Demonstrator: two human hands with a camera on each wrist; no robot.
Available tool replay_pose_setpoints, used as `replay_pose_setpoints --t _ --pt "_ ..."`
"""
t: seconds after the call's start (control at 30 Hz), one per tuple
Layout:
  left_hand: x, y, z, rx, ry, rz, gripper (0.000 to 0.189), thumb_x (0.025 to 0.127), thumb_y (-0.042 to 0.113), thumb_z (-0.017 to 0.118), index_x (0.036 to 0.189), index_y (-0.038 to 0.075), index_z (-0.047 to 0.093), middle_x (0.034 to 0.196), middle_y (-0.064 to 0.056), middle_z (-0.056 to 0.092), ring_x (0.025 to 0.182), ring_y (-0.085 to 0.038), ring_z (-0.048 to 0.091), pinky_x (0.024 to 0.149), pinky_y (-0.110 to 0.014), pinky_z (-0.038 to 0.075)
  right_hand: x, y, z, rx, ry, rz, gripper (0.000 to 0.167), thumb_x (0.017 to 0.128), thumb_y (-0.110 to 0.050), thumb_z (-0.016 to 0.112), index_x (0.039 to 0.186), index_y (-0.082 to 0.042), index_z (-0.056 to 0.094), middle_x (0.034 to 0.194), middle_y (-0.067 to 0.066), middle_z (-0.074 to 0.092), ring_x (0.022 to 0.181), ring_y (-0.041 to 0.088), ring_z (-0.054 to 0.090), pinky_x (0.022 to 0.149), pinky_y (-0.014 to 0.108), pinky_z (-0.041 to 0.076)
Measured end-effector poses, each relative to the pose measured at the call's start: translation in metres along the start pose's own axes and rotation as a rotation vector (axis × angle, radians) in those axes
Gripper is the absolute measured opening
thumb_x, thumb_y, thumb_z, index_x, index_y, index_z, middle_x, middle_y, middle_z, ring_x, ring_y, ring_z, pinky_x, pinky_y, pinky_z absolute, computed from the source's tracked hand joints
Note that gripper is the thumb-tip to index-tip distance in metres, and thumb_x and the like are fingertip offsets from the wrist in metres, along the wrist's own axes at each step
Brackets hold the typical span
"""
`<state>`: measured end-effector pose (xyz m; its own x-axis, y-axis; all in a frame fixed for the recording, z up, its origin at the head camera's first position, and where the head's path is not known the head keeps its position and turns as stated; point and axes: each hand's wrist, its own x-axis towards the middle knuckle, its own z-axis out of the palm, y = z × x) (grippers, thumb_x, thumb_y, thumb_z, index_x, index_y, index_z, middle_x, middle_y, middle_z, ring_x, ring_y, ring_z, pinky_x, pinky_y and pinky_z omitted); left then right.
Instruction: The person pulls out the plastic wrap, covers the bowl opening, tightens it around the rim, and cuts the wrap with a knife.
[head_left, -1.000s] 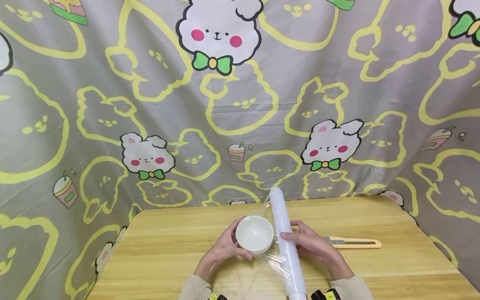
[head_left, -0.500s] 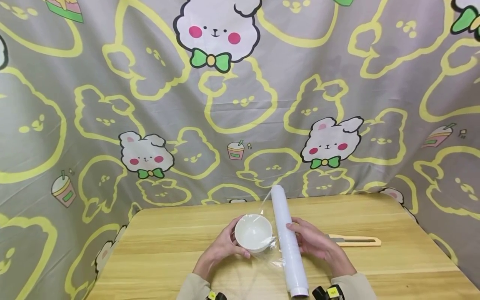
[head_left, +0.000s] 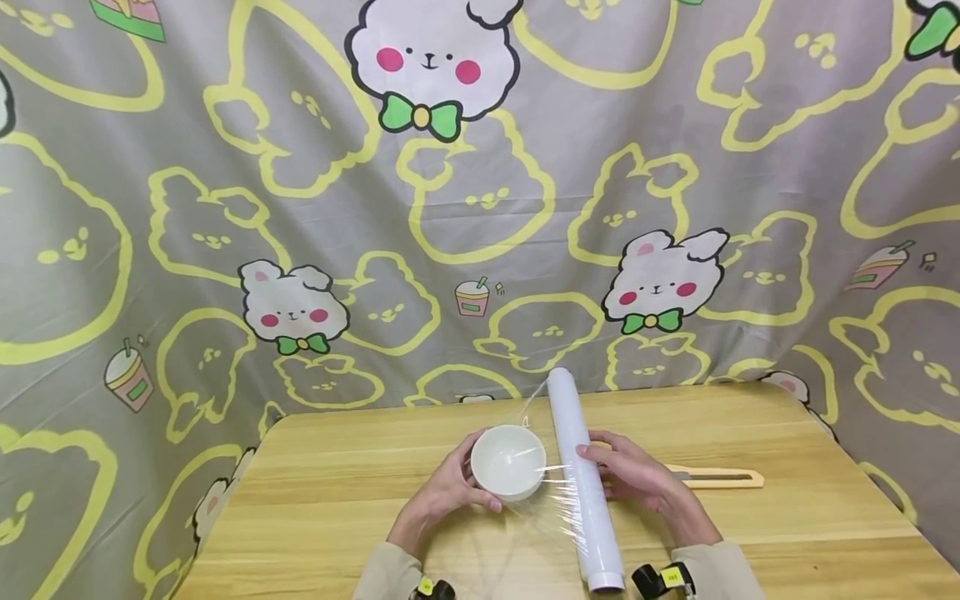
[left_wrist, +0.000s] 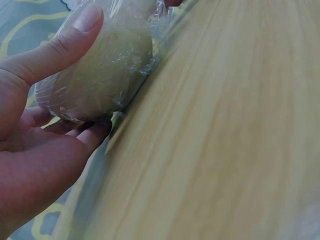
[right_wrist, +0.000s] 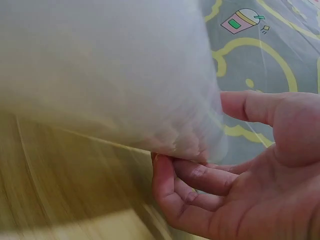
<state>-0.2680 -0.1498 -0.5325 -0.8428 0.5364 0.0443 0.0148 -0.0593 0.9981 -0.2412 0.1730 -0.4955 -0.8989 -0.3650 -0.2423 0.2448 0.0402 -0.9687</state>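
Observation:
My left hand (head_left: 447,490) holds a small white bowl (head_left: 507,463) from its left side, thumb near the front and fingers round the wall. In the left wrist view clear cling film clings in wrinkles to the bowl (left_wrist: 107,75), and fingertips lie under it. A long white roll of cling film (head_left: 585,483) stands out lengthwise just right of the bowl. Between the two stretches a shiny sheet of film (head_left: 564,510). My right hand (head_left: 636,473) grips the roll at mid-length, thumb on top; the right wrist view shows its fingers curled beneath the roll (right_wrist: 115,75).
Right of my right hand, a pale orange utility knife (head_left: 723,478) lies on the wooden table (head_left: 330,500), its left end hidden behind the hand. A grey curtain (head_left: 480,233) with cartoon prints hangs along the table's back edge and sides.
The roll and my right hand have shifted slightly right, away from the bowl, and the film between shows taut streaks. My left hand and the bowl have stayed nearly in place.

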Motion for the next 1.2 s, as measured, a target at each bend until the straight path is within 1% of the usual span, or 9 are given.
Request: replay_pose_setpoints --t 0.2,0.37,0.57,0.7,0.93,1.2 --pt "0.0003 0.0003 -0.0009 -0.001 -0.001 -0.003 0.117 0.06 -0.019 0.087 0.159 0.003 0.028 0.155 -0.023 0.036 0.141 -0.04 0.042 0.112 -0.035 0.044 0.0008 0.0011 -0.0031 -0.036 0.009 -0.004 0.074 0.104 -0.026 0.06 0.149 0.017 0.021 0.115 0.022 0.066 0.097 0.028 0.069 0.079 0.043 0.061" --pt "-0.0004 0.0012 -0.0006 0.001 -0.005 -0.006 0.117 0.061 -0.018 0.087 0.159 0.002 0.027 0.156 -0.024 0.035 0.141 -0.04 0.042 0.112 -0.035 0.045 0.0006 0.0029 -0.0045 -0.06 0.014 -0.018 0.072 0.103 -0.024 0.06 0.147 0.019 0.023 0.113 0.021 0.067 0.096 0.028 0.069 0.079 0.042 0.062" --pt "-0.0012 0.0009 -0.0007 0.018 0.0 -0.015 0.116 0.062 -0.017 0.088 0.159 0.003 0.027 0.156 -0.023 0.035 0.141 -0.041 0.041 0.112 -0.035 0.045 0.0004 0.0037 -0.0032 -0.092 0.033 -0.013 0.07 0.102 -0.024 0.063 0.144 0.02 0.029 0.112 0.021 0.066 0.095 0.027 0.069 0.077 0.041 0.062" --pt "-0.0008 0.0007 -0.0011 0.033 0.003 -0.016 0.116 0.063 -0.015 0.089 0.159 0.004 0.028 0.156 -0.022 0.036 0.141 -0.041 0.041 0.112 -0.035 0.044 0.001 0.0032 -0.0018 -0.123 0.061 -0.022 0.067 0.1 -0.022 0.065 0.142 0.02 0.034 0.115 0.022 0.062 0.094 0.026 0.066 0.076 0.043 0.063" --pt "-0.0014 0.0019 -0.0005 0.027 0.003 -0.019 0.116 0.062 -0.017 0.088 0.159 0.003 0.028 0.156 -0.023 0.035 0.141 -0.041 0.041 0.112 -0.035 0.044 0.0025 0.0024 0.0005 -0.196 0.128 -0.01 0.065 0.099 -0.022 0.068 0.14 0.02 0.04 0.109 0.021 0.064 0.09 0.026 0.066 0.07 0.045 0.063" --pt "-0.0004 0.0031 0.0002 0.031 0.007 -0.02 0.117 0.061 -0.016 0.089 0.159 0.003 0.027 0.156 -0.024 0.036 0.141 -0.041 0.041 0.112 -0.034 0.044 0.0034 0.0023 0.0035 -0.264 0.194 0.019 0.063 0.097 -0.024 0.072 0.137 0.017 0.045 0.108 0.019 0.065 0.091 0.026 0.067 0.071 0.046 0.063"
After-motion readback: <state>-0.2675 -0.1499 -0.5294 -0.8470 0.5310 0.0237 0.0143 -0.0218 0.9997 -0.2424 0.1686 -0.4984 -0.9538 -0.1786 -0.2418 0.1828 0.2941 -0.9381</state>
